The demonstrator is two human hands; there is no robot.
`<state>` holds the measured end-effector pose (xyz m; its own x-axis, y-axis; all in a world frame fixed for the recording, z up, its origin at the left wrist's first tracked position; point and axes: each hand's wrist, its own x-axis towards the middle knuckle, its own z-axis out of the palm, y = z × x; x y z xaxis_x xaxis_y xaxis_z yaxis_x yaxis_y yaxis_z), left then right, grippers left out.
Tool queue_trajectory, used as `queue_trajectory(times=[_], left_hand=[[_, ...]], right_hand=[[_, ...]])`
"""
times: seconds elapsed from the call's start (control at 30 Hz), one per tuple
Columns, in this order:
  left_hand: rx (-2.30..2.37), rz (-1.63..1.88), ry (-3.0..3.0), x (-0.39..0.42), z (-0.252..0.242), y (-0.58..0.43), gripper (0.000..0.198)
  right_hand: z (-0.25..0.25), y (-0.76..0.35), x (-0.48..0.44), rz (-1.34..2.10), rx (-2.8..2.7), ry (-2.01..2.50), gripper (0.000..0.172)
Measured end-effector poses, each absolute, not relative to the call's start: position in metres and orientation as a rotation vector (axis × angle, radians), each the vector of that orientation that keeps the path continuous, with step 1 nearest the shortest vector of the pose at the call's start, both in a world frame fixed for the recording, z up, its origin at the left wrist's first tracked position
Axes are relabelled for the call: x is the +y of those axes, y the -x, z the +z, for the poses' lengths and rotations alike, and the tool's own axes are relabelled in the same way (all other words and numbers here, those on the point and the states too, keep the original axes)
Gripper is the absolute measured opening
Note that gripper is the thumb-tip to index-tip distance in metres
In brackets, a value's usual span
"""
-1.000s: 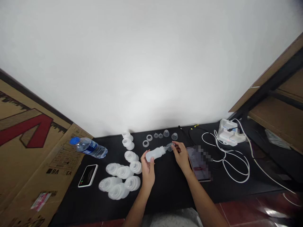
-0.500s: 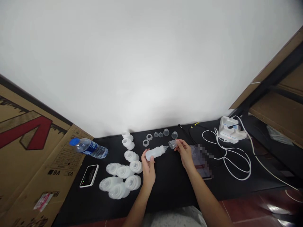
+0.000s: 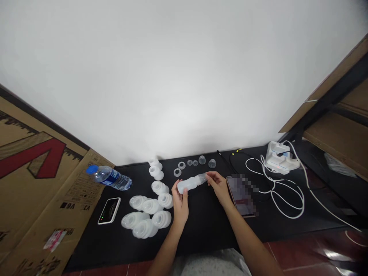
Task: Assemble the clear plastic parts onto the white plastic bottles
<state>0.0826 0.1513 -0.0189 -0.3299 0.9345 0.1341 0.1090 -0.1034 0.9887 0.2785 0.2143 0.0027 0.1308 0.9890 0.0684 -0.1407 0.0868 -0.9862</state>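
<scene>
My left hand (image 3: 181,197) is wrapped round a milky-white baby bottle (image 3: 187,184), which lies tilted with its neck to the right. A clear cap (image 3: 202,178) covers the bottle's teat end. The fingers of my right hand (image 3: 217,186) pinch the cap at its far tip. Behind the bottle lie two pale collar rings (image 3: 181,165), two clear teats (image 3: 192,163) and two loose clear caps (image 3: 202,160). Several capped baby bottles (image 3: 151,206) stand upright to the left. Two open-necked bottles (image 3: 155,171) stand farther back, near the wall.
On the left are a blue-capped water bottle (image 3: 110,178), a white-framed device (image 3: 109,211) and a cardboard box (image 3: 43,184). To the right lie a tablet-like device (image 3: 240,195), looped white cables (image 3: 273,188) and a white power strip (image 3: 278,157). A white wall (image 3: 184,76) bounds the black table (image 3: 209,234).
My right hand has moved slightly left, bringing the clear cap over the teat of the bottle. My left hand still holds the bottle in nearly the same place.
</scene>
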Motion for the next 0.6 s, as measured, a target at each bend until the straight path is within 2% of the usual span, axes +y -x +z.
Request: queue_trajectory(times=[0.17, 0.37, 0.6], left_hand=[[1.438, 1.511, -1.184, 0.1510, -0.0168, -0.0826, 0.058], [1.323, 1.486, -1.175, 0.1499, -0.0171, -0.0839, 0.058], [1.390, 1.391, -1.277, 0.1446, -0.0157, -0.0792, 0.056]], right_hand=[[-0.0001, -0.2791, 0.2145, 1.108, -1.048, 1.115, 0.040], [-0.0018, -0.2803, 0.2156, 1.051, -1.063, 1.095, 0.036], [-0.0003, -0.2744, 0.2116, 1.166, -1.151, 0.956, 0.056]])
